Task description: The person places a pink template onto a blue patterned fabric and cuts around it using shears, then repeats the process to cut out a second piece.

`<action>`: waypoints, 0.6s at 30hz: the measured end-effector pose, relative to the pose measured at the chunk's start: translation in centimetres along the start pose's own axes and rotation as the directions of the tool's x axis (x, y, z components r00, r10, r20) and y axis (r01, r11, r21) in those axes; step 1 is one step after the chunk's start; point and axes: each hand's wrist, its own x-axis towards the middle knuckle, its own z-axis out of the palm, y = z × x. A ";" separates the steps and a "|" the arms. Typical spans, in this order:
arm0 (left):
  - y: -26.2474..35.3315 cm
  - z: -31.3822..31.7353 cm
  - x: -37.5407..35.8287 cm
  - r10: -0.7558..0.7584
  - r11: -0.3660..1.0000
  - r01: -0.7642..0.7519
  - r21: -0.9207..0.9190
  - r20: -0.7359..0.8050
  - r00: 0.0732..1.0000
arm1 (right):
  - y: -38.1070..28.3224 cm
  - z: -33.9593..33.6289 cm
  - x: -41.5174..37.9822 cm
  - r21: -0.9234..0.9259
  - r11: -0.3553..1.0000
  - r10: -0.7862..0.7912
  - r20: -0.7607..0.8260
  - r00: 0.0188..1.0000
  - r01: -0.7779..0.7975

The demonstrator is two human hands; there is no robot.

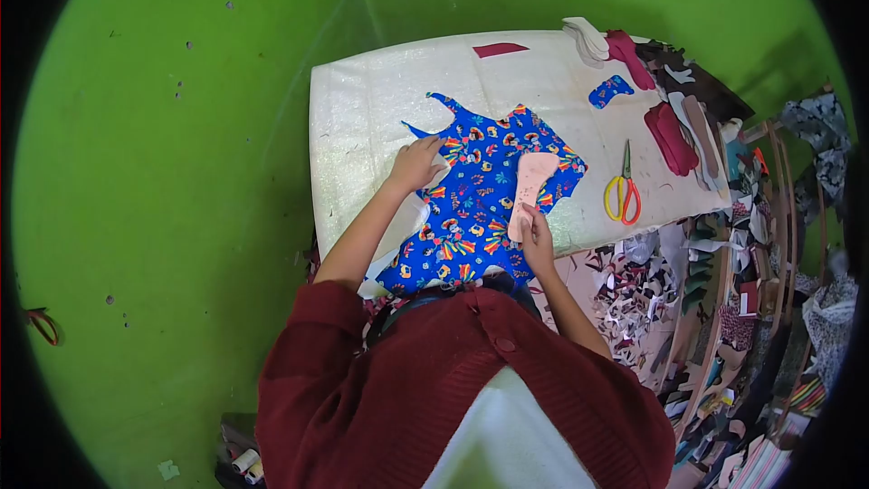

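A blue printed fabric piece (480, 186) with cut, irregular edges lies spread over the near part of the white-covered table (362, 109). My left hand (418, 165) rests on its left edge, fingers stretched out and lying on the cloth. Between the fingers of my right hand (538, 240) is the lower end of a pale pink pattern piece (534, 177), narrow in the middle and wider at its ends. The pink piece overlaps the right part of the blue fabric. To the right lie scissors (623, 199) with one yellow and one orange handle, blades pointing away from me.
A small blue printed piece (611, 91) and a dark red scrap (500, 50) lie farther back. Folded dark red fabric (671, 139) and a cream stack (587, 40) sit at the right. Fabric scraps (638, 294) fill the area below the table's right edge. A green wall (163, 217) stands left.
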 end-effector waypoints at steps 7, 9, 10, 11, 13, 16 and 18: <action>-1.3 1.8 4.9 -0.343 0.931 0.315 0.184 0.146 0.928 | -0.6 3.1 0.9 -0.502 0.858 -0.137 -0.015 0.990 0.111; -2.3 2.1 5.2 -0.314 0.942 0.294 0.162 0.111 0.943 | -0.4 2.9 1.2 -0.532 0.838 -0.138 0.005 0.990 0.120; -2.8 2.1 5.2 -0.339 0.936 0.304 0.175 0.221 0.915 | -0.2 2.6 1.4 -0.527 0.842 -0.130 0.005 0.991 0.113; -3.4 2.2 5.0 -0.363 0.930 0.315 0.190 0.326 0.873 | 0.0 1.9 2.0 -0.553 0.826 -0.117 0.022 0.993 0.109; -4.1 2.3 4.2 -0.357 0.934 0.338 0.118 0.278 0.891 | 0.4 0.3 3.6 -0.576 0.810 -0.103 0.043 0.994 0.108; -3.6 1.6 3.2 -0.481 0.876 0.469 0.112 0.283 0.830 | 0.4 -2.3 6.7 -0.595 0.778 -0.112 0.185 0.976 0.202; -3.4 1.4 2.1 -0.522 0.844 0.535 0.029 0.271 0.809 | -0.2 -3.4 8.9 -0.560 0.786 -0.104 0.294 0.950 0.260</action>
